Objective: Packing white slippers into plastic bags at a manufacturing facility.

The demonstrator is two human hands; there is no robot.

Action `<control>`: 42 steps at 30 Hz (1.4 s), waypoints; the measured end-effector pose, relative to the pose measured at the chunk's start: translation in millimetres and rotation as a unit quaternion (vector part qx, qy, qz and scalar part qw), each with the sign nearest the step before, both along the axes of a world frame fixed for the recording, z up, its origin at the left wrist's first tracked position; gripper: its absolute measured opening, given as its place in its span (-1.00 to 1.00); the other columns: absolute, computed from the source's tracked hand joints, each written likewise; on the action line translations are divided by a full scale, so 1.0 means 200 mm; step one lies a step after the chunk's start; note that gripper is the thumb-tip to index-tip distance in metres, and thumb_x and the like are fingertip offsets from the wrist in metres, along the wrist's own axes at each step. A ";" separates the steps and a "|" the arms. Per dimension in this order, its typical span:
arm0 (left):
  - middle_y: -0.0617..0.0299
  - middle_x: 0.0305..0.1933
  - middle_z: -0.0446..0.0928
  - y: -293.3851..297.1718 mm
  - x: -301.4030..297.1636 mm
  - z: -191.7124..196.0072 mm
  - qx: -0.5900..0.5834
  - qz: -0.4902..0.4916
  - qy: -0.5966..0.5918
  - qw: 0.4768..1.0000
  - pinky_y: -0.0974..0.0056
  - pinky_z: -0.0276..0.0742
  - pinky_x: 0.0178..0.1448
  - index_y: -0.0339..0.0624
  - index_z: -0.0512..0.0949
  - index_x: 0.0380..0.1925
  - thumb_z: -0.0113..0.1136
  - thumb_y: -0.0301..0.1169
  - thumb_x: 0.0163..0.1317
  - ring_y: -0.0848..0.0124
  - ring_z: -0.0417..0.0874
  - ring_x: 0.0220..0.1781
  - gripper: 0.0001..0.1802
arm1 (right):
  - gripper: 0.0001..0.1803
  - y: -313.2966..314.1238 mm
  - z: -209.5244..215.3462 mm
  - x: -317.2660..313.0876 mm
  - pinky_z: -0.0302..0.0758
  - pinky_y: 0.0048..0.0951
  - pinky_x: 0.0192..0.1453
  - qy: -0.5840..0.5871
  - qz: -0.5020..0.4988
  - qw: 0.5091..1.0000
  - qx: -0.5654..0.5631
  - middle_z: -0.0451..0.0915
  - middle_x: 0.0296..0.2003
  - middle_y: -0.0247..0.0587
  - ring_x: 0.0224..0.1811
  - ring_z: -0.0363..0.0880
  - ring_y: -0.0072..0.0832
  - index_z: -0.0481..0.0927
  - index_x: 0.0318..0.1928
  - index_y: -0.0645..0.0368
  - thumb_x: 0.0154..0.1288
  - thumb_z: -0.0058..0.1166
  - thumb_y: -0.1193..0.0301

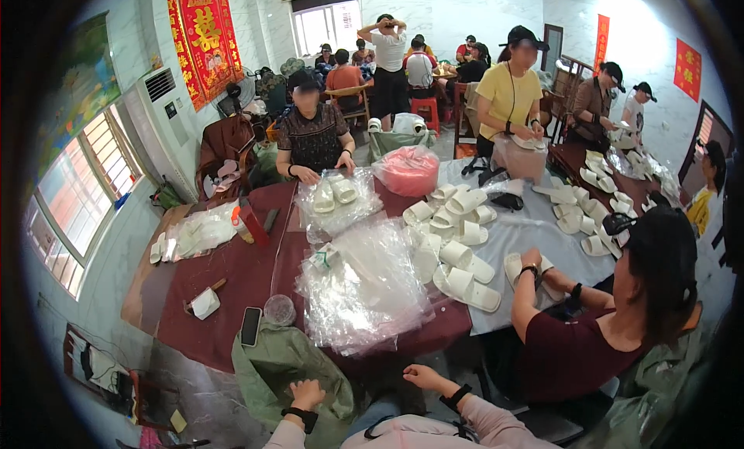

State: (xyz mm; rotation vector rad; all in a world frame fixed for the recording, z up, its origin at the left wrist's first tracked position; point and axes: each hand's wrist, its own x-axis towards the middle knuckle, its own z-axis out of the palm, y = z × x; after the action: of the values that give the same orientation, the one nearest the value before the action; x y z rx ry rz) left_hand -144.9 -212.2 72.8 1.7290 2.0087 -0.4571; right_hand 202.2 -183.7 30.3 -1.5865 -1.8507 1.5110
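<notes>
My left hand [308,394] hangs over the green sacking at the table's near edge, its fingers loosely spread and nothing in them. To the right, my right hand [422,377] is held just off the near edge of the table, empty, with its fingers slightly bent and apart. Nearest to both hands lies a wide stack of clear plastic bags [364,290] on the dark red tablecloth [209,282]. White slippers [467,286] are heaped right of the bags. A phone [250,326] rests on the green sacking [287,364], beside a clear round container [280,310].
Across the table a co-worker [316,131] handles slippers on plastic bags; another in yellow [511,96] stands behind a pink-filled bag [408,170]. Close on my right a co-worker in maroon [597,333] touches slippers. A white-wrapped tool [205,302] and a red box [253,223] lie at left.
</notes>
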 end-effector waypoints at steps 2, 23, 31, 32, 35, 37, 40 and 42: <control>0.05 -0.11 0.48 0.09 0.06 0.04 0.075 -0.022 -0.050 0.996 -0.06 0.15 0.11 -0.05 0.54 -0.22 0.10 -0.20 -0.04 0.09 0.43 0.00 -0.65 | -0.66 0.00 -0.08 0.04 0.44 -0.45 -0.19 0.033 -0.046 0.998 -0.004 0.59 -0.31 -0.19 -0.27 0.53 -0.46 0.49 -0.11 0.21 0.18 0.04 0.26; -0.10 0.29 0.08 1.14 0.31 -0.12 0.078 -0.213 -0.128 0.965 -0.16 0.17 0.18 0.29 0.25 0.16 -0.08 -0.16 0.13 -0.11 0.24 0.20 -0.48 | -0.53 0.84 0.25 -0.14 0.22 -0.18 0.15 -0.191 -0.209 0.876 0.391 0.34 0.07 -0.05 0.10 0.30 -0.15 0.37 0.03 0.15 0.04 0.07 0.38; -0.08 0.29 0.06 1.12 0.30 -0.27 0.038 -0.254 -0.101 0.961 -0.16 0.14 0.19 0.35 0.32 0.11 -0.13 -0.15 0.17 -0.15 0.16 0.22 -0.56 | -0.34 0.84 -0.11 -0.17 -0.02 -0.08 0.34 -0.374 0.056 0.877 0.297 0.00 0.32 -0.19 0.35 -0.05 -0.21 0.18 0.24 -0.07 0.12 -0.01 0.12; -0.07 0.34 -0.03 1.11 0.29 -0.27 0.021 -0.240 -0.114 0.964 -0.21 0.04 0.24 0.33 0.31 0.11 -0.16 -0.18 0.19 -0.16 0.03 0.30 -0.56 | -0.29 0.84 -0.13 -0.18 -0.03 -0.05 0.33 -0.365 0.050 0.884 0.288 -0.03 0.33 -0.23 0.37 -0.09 -0.22 0.12 0.27 -0.10 0.09 0.02 0.13; -0.07 0.36 -0.07 1.08 0.29 -0.28 0.020 -0.245 -0.106 0.964 -0.22 -0.03 0.27 0.34 0.28 0.15 -0.21 -0.21 0.20 -0.16 0.00 0.32 -0.54 | -0.30 0.84 -0.16 -0.21 -0.03 -0.06 0.33 -0.403 0.042 0.876 0.262 -0.02 0.32 -0.22 0.37 -0.09 -0.21 0.14 0.25 -0.11 0.07 0.03 0.14; -0.06 0.36 -0.09 1.07 0.29 -0.29 0.022 -0.250 -0.093 0.964 -0.22 -0.07 0.28 0.34 0.25 0.17 -0.25 -0.22 0.21 -0.15 -0.01 0.32 -0.53 | -0.27 0.83 -0.17 -0.22 0.00 0.02 0.29 -0.399 0.046 0.879 0.256 -0.04 0.33 -0.18 0.36 -0.08 -0.19 0.09 0.28 -0.08 0.08 0.01 0.16; -0.07 0.37 -0.10 1.06 0.28 -0.32 0.037 -0.254 -0.091 0.962 -0.22 -0.09 0.29 0.34 0.24 0.18 -0.25 -0.24 0.21 -0.14 -0.01 0.32 -0.52 | -0.27 0.81 -0.18 -0.24 -0.03 0.02 0.30 -0.395 0.032 0.880 0.262 -0.04 0.33 -0.17 0.37 -0.10 -0.19 0.10 0.28 -0.07 0.07 0.01 0.17; -0.07 0.37 -0.12 1.05 0.28 -0.34 0.042 -0.253 -0.086 0.963 -0.22 -0.09 0.28 0.33 0.22 0.19 -0.24 -0.25 0.21 -0.12 -0.02 0.34 -0.51 | -0.27 0.79 -0.19 -0.25 -0.07 0.03 0.31 -0.387 0.017 0.881 0.274 -0.04 0.33 -0.16 0.37 -0.12 -0.18 0.10 0.27 -0.07 0.07 0.01 0.16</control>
State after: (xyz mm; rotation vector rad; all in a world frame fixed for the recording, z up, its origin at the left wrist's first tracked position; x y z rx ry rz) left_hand -88.1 -1.5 5.3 2.2540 1.4725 -0.3667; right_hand 152.4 -25.5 -7.1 -1.9811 -2.3903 0.2334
